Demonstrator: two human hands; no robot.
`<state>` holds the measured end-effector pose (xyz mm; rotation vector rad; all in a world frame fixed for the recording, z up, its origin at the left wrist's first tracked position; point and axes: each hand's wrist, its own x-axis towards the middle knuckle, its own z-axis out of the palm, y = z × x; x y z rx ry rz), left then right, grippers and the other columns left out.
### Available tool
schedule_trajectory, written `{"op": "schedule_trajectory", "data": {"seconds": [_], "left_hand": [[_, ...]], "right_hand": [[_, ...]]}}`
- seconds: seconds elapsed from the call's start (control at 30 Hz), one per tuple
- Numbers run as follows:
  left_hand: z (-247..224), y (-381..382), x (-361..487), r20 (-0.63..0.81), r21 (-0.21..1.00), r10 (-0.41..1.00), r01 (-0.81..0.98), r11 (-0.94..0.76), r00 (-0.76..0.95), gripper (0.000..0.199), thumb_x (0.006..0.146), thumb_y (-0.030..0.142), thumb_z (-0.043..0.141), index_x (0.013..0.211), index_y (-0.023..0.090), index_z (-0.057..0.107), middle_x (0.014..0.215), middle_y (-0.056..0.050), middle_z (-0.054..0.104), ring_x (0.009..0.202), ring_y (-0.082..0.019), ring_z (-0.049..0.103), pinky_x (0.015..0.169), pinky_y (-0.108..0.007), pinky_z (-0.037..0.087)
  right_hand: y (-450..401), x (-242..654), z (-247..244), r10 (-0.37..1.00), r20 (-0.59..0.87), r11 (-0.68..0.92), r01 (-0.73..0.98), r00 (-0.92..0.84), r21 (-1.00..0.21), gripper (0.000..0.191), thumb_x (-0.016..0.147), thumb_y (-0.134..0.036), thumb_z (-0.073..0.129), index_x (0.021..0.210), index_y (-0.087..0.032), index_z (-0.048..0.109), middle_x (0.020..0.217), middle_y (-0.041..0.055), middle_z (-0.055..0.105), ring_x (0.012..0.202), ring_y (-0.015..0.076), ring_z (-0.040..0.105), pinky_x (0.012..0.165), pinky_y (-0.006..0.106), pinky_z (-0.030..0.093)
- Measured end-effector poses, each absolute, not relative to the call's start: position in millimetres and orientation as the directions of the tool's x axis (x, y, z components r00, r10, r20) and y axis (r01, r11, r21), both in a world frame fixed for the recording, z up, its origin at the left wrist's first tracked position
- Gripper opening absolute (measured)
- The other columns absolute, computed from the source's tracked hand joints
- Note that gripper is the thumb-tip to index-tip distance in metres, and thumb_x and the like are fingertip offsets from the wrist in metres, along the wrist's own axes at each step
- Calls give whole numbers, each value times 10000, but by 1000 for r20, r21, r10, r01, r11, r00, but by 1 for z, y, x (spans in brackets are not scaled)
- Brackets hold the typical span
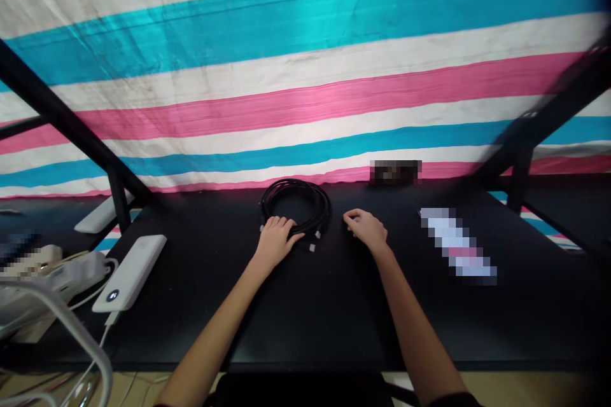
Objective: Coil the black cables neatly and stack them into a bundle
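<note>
A coiled black cable (326, 203) lies on the black table (305, 324), near its back edge. Small pale connector ends (312, 247) show at the coil's front right. My left hand (277, 240) rests on the near left part of the coil, its thumb spread away from the fingers. To the right of the coil, and apart from it, is my right hand (366, 227), its fingers curled together; whatever they may hold is too small to make out.
A white power bank (131, 273) with a plugged-in cable lies on the left, beside a white power strip (81, 273). A blurred-out flat object (456, 241) lies on the right, a dark one (395, 172) at the back. Black frame bars (71, 127) rise on both sides.
</note>
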<state>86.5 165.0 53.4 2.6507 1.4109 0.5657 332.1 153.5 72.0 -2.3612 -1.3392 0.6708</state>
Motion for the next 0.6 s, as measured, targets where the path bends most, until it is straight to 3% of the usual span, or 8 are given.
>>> {"op": "schedule_trajectory", "data": {"seconds": [0.27,0.6], "left_hand": [[58,166,30,206,247,886,854,-458,416,315,830,535,565,889,239,655,866,-51,667,906,-242,574,884,-370,389],[63,164,-67,202,254,971,951,-177,127,263,800,494,561,864,259,660,883,-66,669,935,-281,588,904,-399,389]], "right_hand": [[152,331,70,871,-217,-487,715,442,-501,258,821,-416,523,977,-303,695,798,-45,744,762,177,676,705,269,439],[154,334,65,877,-212,-478,736,431,-480,262,822,-433,525,978,-309,695,822,-37,744,773,186,677,681,275,433]]}}
